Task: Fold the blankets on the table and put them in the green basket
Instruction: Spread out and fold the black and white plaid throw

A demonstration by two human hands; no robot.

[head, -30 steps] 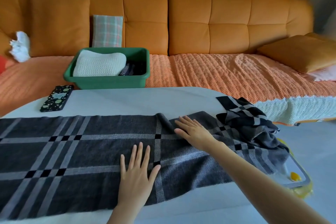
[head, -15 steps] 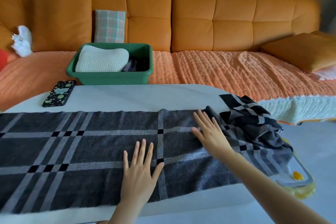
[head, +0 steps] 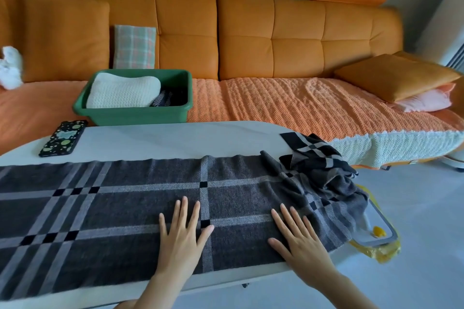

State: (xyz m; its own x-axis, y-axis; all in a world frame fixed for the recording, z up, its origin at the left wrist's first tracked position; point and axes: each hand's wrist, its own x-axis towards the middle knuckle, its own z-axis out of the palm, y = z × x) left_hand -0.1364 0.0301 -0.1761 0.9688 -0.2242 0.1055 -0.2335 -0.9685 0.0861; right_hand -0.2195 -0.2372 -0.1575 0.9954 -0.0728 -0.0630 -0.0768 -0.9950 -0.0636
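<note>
A dark grey plaid blanket (head: pixel 105 211) lies spread in a long strip across the white table (head: pixel 160 140). Its right end is bunched in a crumpled heap (head: pixel 319 170) at the table's right edge. My left hand (head: pixel 182 236) lies flat on the blanket near the middle, fingers straight and spread. My right hand (head: pixel 298 241) presses flat on the cloth further right, near the front edge. The green basket (head: pixel 140 115) stands on the sofa behind the table and holds a folded cream knit blanket (head: pixel 123 90) and a dark folded cloth (head: pixel 167 99).
A phone in a spotted black case (head: pixel 64 138) lies at the table's back left. The orange sofa (head: pixel 288 98) runs along the far side with cushions. A yellow-rimmed tray (head: pixel 376 238) sits low beside the table's right end.
My right hand has slid from the blanket's far edge back toward me and now lies flat near the front edge. My left hand has stayed in place.
</note>
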